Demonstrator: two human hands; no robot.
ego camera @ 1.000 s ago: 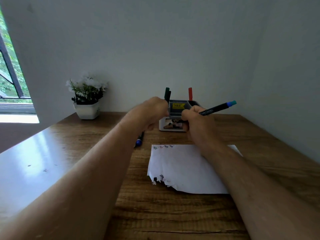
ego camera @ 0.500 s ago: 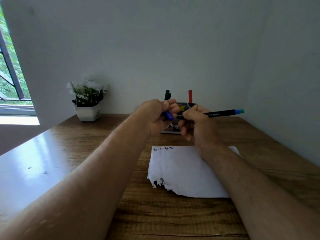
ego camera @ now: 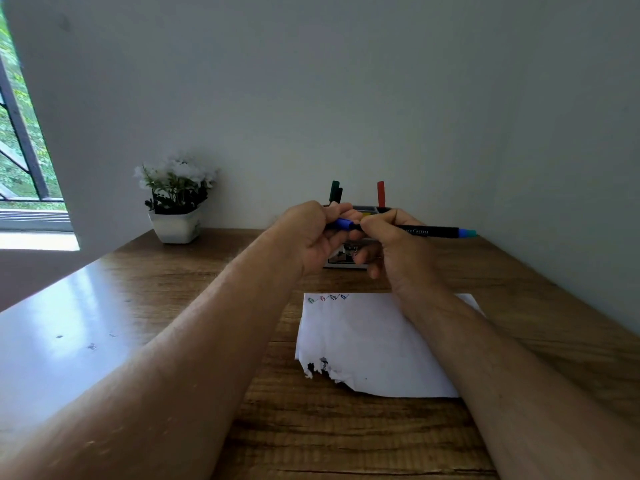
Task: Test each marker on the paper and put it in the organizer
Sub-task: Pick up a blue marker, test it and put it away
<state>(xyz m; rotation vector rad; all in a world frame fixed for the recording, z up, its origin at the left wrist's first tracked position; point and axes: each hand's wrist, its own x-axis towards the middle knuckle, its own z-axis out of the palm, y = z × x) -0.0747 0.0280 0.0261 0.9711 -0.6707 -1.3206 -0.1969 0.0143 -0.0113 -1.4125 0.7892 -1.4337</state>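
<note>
Wood-grain worktop (ego camera: pixel 207 282) runs back to a pale wall, with a window at the far left and a small white pot of white flowers (ego camera: pixel 176 202) standing near the back edge. Both hands are raised together in front of the organizer (ego camera: pixel 367 209), which sits at the back of the worktop and is mostly hidden behind them. The right hand (ego camera: pixel 394 247) has its fingers curled round a black marker (ego camera: pixel 427 232) held level, its light blue end pointing right. The left hand (ego camera: pixel 311 233) pinches a blue cap (ego camera: pixel 343 223) with curled fingers at the marker's left end; whether the cap is seated on the tip or just off it cannot be told. Two dark green markers (ego camera: pixel 335 192) and a red marker (ego camera: pixel 381 194) stand upright in the organizer. A white sheet of paper (ego camera: pixel 374 344) lies flat on the worktop just nearer than the hands, its near left corner torn, with a row of small coloured scribbles (ego camera: pixel 329 298) along its far left edge.
</note>
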